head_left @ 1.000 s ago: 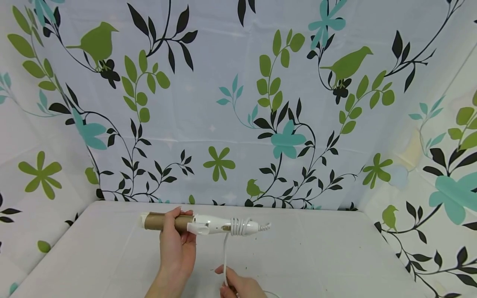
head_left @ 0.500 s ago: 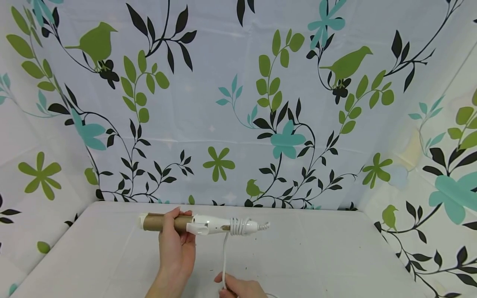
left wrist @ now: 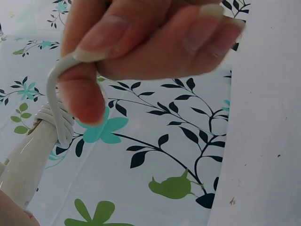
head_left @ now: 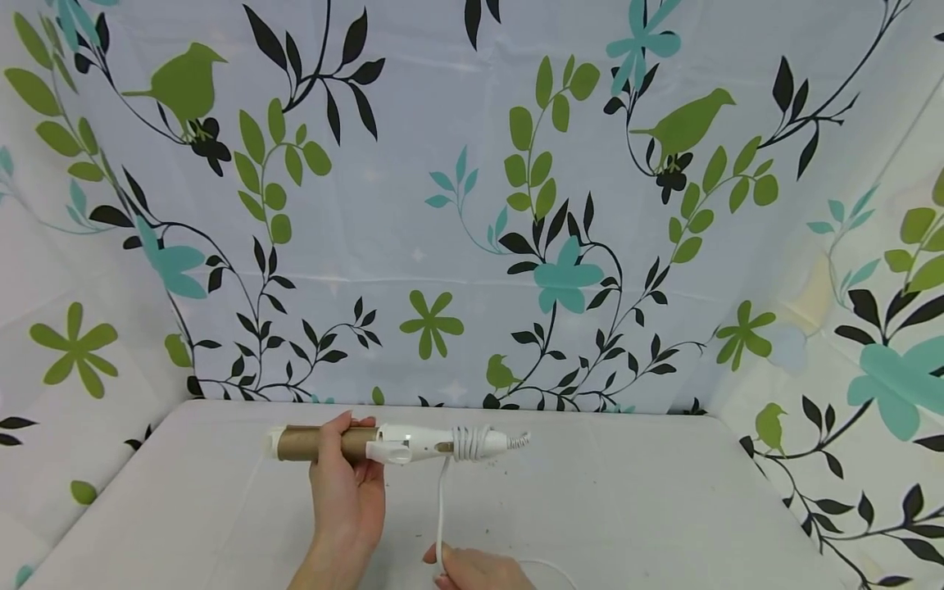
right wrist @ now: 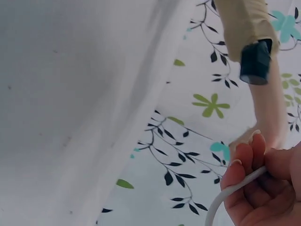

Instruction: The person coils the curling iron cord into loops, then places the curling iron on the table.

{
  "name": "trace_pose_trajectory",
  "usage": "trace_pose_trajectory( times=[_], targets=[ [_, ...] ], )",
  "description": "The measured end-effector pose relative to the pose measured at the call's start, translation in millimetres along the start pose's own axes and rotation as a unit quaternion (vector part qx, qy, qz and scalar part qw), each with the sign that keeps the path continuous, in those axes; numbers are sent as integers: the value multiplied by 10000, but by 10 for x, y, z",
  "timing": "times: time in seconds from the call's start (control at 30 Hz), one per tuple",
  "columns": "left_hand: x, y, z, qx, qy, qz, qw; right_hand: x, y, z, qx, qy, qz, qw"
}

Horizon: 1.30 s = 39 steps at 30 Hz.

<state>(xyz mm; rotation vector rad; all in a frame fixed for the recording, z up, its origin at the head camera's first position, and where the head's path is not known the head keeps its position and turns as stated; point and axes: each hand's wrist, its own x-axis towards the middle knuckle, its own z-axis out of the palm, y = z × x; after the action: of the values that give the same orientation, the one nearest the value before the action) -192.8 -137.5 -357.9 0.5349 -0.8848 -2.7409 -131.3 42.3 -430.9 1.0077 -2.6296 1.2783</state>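
My left hand (head_left: 347, 504) grips the brown barrel of a white-handled curling iron (head_left: 416, 443), held level over the table with its barrel to the left. White cord (head_left: 473, 444) is wound in several turns round the handle's right end. From these turns a free length of cord (head_left: 441, 508) runs down to my right hand (head_left: 483, 569), which pinches it between thumb and fingers. The left wrist view shows the right hand (left wrist: 150, 40) close up with the cord (left wrist: 54, 96) bent over a finger. In the right wrist view the cord (right wrist: 221, 200) leaves the pinch downward.
A white table (head_left: 627, 500) with small dark specks lies below the hands. Patterned cloth (head_left: 383, 205) with birds, leaves and flowers hangs behind and at both sides. A dark wrist camera (right wrist: 255, 63) sits on the left forearm's beige sleeve. More cord (head_left: 549, 564) trails right.
My right hand has sunk slightly, and the stretch of cord between it and the handle is longer. The iron and left hand have shifted slightly left in view, with the grip unchanged.
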Motion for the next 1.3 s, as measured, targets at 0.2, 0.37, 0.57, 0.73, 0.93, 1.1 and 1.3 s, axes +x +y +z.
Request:
trace_pose_trajectory(
  times=[0.2,0.37,0.57,0.73,0.93,1.1,1.3],
  targets=[
    [-7,16,-1,42,-58,46,10000,10,10,-129,-732,643,-1739,9799],
    [-13,20,-5,28,-98,71,9999,31,0,-246,-936,771,-2187,9682],
    [-19,8,-8,-86,-153,-39,9998,70,14,-348,-1188,1096,-2804,9462],
    [-26,-2,-3,-90,-111,12,9999,130,2,-456,-1845,1480,-3249,9157],
    [-20,1,2,-56,-102,88,9999,199,-89,-654,-2453,1744,-3374,8919],
    [-26,6,4,-121,-58,113,9998,319,-172,-814,-2575,2162,-3721,8652],
    [-40,-3,0,-70,-56,77,9999,430,-270,-959,-2629,2617,-3912,8423]
  ],
)
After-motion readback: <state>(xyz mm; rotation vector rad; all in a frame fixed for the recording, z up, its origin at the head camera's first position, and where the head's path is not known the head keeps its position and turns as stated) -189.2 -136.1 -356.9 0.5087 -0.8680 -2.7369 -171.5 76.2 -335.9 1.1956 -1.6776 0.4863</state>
